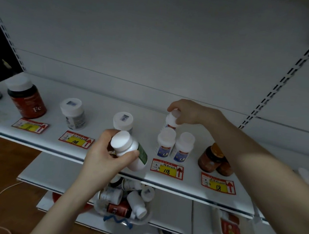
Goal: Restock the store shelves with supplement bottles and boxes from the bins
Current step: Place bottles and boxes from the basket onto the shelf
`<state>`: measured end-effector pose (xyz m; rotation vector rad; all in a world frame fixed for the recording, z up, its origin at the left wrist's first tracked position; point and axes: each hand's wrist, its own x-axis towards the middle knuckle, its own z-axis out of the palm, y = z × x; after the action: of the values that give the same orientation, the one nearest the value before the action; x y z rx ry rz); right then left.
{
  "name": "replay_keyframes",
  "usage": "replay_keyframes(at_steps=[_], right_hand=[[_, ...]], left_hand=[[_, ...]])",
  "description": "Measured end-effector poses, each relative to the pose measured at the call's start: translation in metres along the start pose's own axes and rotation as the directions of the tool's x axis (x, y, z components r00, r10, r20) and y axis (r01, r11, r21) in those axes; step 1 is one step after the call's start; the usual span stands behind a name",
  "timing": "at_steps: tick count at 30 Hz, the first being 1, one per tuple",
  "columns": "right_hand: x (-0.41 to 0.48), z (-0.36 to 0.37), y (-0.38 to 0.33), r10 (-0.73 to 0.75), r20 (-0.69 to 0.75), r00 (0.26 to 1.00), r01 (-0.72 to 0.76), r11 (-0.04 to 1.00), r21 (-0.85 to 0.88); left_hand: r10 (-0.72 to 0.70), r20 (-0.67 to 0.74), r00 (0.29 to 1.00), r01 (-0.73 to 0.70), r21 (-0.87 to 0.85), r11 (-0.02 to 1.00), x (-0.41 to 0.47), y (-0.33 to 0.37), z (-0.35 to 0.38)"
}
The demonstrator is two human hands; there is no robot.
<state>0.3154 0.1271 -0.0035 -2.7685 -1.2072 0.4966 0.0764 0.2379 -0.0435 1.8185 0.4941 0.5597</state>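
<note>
You are partway done: a few bottles stand on the shelf (pixel 102 108), but the bin (pixel 146 217) down at 6 o'clock holds many more. Your right hand (pixel 189 113) curls its fingers round the cap of a white bottle (pixel 171 121), at 12 o'clock from two blue-label bottles (pixel 165 143). Your left hand (pixel 104 157) grips a green-label bottle (pixel 128 150), white and smooth, tipped sideways in front of the shelf edge.

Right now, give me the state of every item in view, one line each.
Left hand: grips green-label bottle, tilted, capped.
Right hand: grips rear white bottle by its cap.
Blue-label pair: upright, capped, side by side.
Fe bottle: upright, capped.
Amber jars: upright, lidded.
Bin: holds jumbled bottles lying down.
</note>
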Motion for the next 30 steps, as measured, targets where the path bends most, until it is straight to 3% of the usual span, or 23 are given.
replay_keyframes(at_steps=[4, 19, 27, 30], right_hand=[[0.000, 0.007, 0.001, 0.042, 0.007, 0.999, -0.042, 0.999, 0.014], [-0.004, 0.013, 0.001, -0.008, -0.039, 0.999, 0.012, 0.994, 0.105], [-0.013, 0.009, -0.002, 0.032, 0.019, 0.999, -0.033, 0.995, 0.095], [-0.025, 0.002, -0.004, 0.041, -0.108, 0.993, -0.029, 0.993, 0.113]], left_hand=[[0.003, 0.015, 1.000, -0.003, 0.003, 1.000, 0.003, -0.002, -0.001], [0.029, 0.042, 0.999, -0.028, -0.027, 0.999, 0.010, -0.012, -0.003], [-0.008, 0.103, 0.995, 0.031, -0.221, 0.975, 0.019, -0.005, -0.006], [-0.007, 0.210, 0.978, 0.078, -0.331, 0.940, 0.025, -0.003, -0.012]])
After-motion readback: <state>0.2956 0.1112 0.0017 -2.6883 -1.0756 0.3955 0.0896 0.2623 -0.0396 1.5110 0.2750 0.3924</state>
